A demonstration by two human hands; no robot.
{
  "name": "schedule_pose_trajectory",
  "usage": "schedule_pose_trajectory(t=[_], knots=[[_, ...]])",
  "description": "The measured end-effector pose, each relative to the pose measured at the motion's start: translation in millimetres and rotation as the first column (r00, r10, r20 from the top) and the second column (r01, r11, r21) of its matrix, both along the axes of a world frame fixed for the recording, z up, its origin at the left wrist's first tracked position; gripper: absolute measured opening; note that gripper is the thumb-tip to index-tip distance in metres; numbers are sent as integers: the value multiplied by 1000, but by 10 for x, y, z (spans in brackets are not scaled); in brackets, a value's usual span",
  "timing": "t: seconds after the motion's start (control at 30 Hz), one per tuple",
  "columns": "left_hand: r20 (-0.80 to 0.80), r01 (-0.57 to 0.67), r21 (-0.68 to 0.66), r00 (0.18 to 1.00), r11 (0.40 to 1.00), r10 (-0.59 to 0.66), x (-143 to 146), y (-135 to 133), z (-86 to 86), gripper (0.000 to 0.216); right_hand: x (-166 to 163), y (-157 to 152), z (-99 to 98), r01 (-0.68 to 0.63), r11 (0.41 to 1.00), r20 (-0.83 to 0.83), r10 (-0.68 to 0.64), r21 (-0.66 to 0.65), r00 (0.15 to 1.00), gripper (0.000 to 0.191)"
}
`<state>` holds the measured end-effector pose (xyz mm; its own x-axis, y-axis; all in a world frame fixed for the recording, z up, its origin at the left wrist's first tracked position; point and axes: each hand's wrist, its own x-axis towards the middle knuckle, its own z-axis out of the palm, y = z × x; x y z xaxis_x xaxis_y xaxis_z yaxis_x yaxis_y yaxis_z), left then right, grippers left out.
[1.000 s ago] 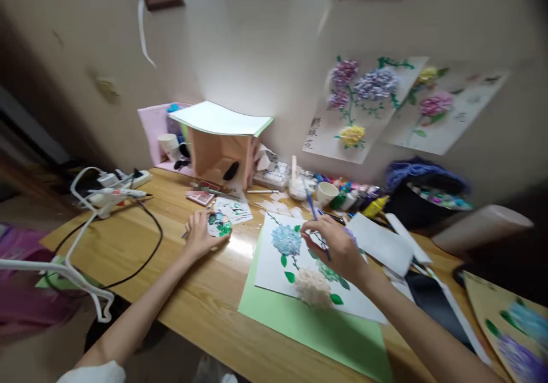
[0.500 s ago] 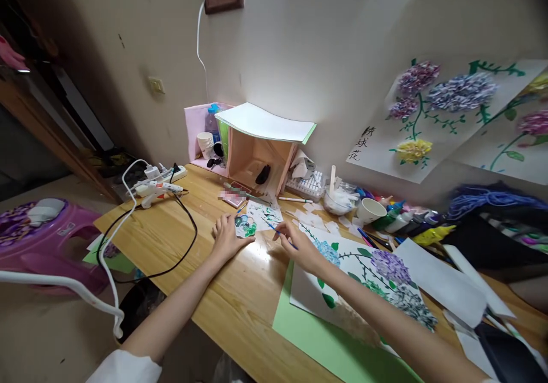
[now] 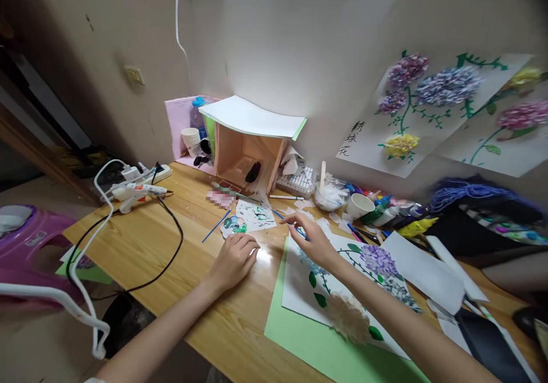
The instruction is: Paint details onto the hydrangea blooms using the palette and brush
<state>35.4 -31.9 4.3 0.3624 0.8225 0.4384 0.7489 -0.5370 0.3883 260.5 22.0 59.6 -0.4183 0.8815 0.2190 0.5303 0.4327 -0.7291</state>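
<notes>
My right hand (image 3: 309, 238) is closed round a thin blue paintbrush (image 3: 278, 214), whose end points left towards the paint-marked sheet (image 3: 257, 216). The hand hovers over the upper left corner of a flower picture (image 3: 299, 294) with raised blooms and painted green leaves. My left hand (image 3: 235, 259) rests on the wooden table, fingers loosely stretched and nothing seen in them. Just beyond its fingers sits a small round paint palette (image 3: 232, 227) with green and brownish paint. A second blue paintbrush (image 3: 216, 226) lies left of the palette.
Green paper (image 3: 278, 320) lies under the picture. A glue gun (image 3: 139, 194) and its cables are on the left. At the back stand a box-like shelf (image 3: 220, 157), a bowl of white scraps (image 3: 329, 197), a paper cup (image 3: 358, 207) and paint bottles (image 3: 385, 214).
My left hand has let go of the palette and drawn back towards me. My right hand still holds the paintbrush and has shifted slightly right, over the picture. The view has turned a little.
</notes>
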Motion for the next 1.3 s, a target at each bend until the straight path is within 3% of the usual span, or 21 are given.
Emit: schedule_pose_trajectory(t=[0.17, 0.23, 0.33, 0.47, 0.63, 0.73, 0.87, 0.9, 1.03, 1.2, 1.3], knots=[[3, -114, -31, 993, 993, 114, 312, 409, 366, 25, 596, 46, 265, 228, 973, -202, -227, -16, 953, 24], [-4, -196, -60, 980, 979, 197, 577, 742, 566, 30, 781, 104, 346, 329, 941, -382, -333, -78, 862, 22], [-30, -334, -119, 943, 935, 333, 1037, 1339, 829, 29, 984, 144, 447, 421, 886, -633, -441, -193, 637, 19], [-49, -460, -201, 886, 865, 461, 1490, 2038, 1026, 36, 1173, 6, 527, 415, 856, -780, -477, -308, 406, 19], [-16, -460, -266, 881, 847, 473, 1608, 2406, 1102, 37, 1384, -257, 517, 372, 845, -811, -502, -384, 301, 25], [55, -438, -248, 884, 864, 464, 1562, 2368, 1144, 37, 1513, -332, 505, 373, 841, -822, -502, -392, 268, 25], [208, -360, -139, 900, 923, 383, 1519, 2028, 1234, 31, 1638, -387, 548, 393, 866, -854, -434, -307, 288, 19], [248, -315, -104, 910, 943, 331, 1521, 1904, 1255, 23, 1655, -406, 564, 400, 874, -858, -412, -276, 308, 18], [355, -26, -12, 935, 1000, 29, 1584, 1395, 1291, 27, 1668, -503, 613, 440, 884, -838, -354, -155, 416, 18], [443, 301, 34, 850, 953, -285, 1700, 1033, 1261, 29, 1650, -565, 600, 392, 917, -791, -289, -68, 539, 18], [548, 420, 37, 750, 907, -370, 1727, 971, 1248, 28, 1649, -541, 575, 324, 942, -779, -266, -86, 567, 17]])
